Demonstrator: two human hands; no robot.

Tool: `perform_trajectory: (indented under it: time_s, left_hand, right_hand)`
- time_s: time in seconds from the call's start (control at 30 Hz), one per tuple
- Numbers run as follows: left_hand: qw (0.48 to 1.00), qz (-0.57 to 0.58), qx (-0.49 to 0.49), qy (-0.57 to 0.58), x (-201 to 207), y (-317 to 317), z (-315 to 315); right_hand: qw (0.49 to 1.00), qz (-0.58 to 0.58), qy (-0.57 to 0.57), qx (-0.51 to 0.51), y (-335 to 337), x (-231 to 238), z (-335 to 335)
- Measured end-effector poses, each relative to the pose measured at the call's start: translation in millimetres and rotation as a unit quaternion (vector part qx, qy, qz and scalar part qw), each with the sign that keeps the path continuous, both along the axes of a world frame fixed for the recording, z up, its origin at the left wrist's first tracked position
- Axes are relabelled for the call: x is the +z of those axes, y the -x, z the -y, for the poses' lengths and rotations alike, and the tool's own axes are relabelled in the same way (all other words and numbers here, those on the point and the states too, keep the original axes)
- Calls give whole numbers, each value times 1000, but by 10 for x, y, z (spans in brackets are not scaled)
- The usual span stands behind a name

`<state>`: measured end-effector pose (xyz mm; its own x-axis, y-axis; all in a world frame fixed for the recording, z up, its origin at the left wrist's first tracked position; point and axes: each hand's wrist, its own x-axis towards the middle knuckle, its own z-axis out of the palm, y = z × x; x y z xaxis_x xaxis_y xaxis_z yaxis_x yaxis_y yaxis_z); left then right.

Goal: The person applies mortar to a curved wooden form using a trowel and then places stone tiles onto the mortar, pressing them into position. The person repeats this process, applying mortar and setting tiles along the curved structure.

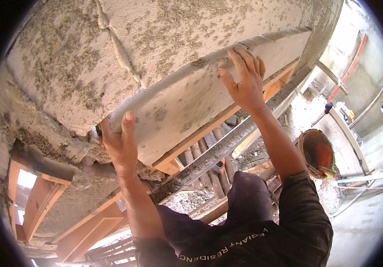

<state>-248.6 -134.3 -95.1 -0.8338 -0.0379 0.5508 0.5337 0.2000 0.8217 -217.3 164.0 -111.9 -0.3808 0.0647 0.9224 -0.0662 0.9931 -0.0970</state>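
A long pale grey block (182,107) lies along the wall above a wooden frame (224,116). At the block's left end is my left hand (122,144), its thumb upright on the front face and its fingers curled round the end, partly hidden. Farther right, my right hand (247,82) rests against the block's upper part with fingers spread, the fingertips near the upper edge. A band of grey mortar (131,104) runs along that edge, below the rough wall blocks (169,40). Neither hand holds a tool.
A mortar-stained bucket (315,153) stands to the right of my right arm. A dirty beam (209,153) crosses below the wooden frame, with poles (216,182) and rubble beneath. Broken mortar and another wooden frame (44,200) are at left.
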Motion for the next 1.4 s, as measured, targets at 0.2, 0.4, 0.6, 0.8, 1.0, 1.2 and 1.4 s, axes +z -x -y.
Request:
perform_trajectory:
  time_s: [0.2, 0.4, 0.6, 0.8, 1.0, 1.2, 1.4]
  left_hand:
    - [997, 74, 7, 24, 24, -3, 44]
    - [990, -71, 87, 86, -79, 63, 99]
    - [991, -105, 58, 64, -132, 48, 69]
    - [938, -269, 105, 193, -55, 65, -37]
    - [938, -255, 113, 205, -155, 104, 87]
    - [935, -277, 106, 193, -174, 132, 45]
    - [953, -242, 84, 161, -182, 118, 97]
  right_hand:
    - [999, 49, 1, 8, -101, 52, -53]
    - [994, 99, 48, 28, -416, -229, 19]
    - [960, 211, 185, 1, -1016, -1260, -186]
    - [843, 377, 317, -217, -2358, -2971, -626]
    - [638, 507, 417, -402, -3689, -3796, -150]
    - [597, 562, 444, -361, -4072, -4164, -15]
    - [576, 548, 522, -309, -4057, -3924, 141]
